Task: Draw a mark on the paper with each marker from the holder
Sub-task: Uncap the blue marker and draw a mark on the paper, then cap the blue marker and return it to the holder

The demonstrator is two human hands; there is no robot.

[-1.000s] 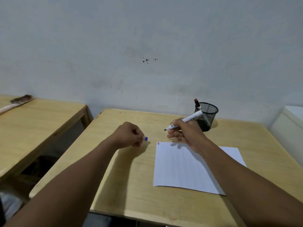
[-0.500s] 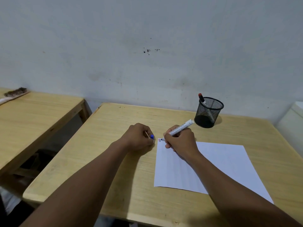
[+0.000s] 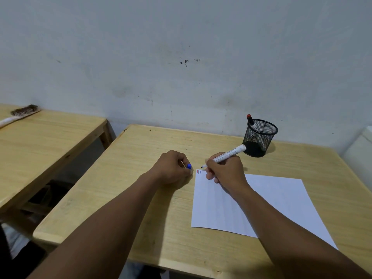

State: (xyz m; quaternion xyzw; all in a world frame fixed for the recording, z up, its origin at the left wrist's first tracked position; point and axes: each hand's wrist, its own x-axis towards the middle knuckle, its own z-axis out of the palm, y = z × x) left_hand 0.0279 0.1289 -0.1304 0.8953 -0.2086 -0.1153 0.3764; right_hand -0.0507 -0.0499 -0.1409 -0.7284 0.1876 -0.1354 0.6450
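A white sheet of paper lies on the wooden desk. Short red and dark marks sit at its far left corner. My right hand grips a white marker with its dark tip just above that corner, beside the marks. My left hand rests as a fist on the desk left of the paper, closed on a blue cap. A black mesh holder stands at the back right with one red-capped marker in it.
A second wooden desk stands to the left across a gap, with a brush on it. A white object is at the right edge. The wall runs right behind the desk.
My right hand came down from near the holder to the paper's far left corner, and a dark mark now stands beside the red one. My left hand shifted slightly right.
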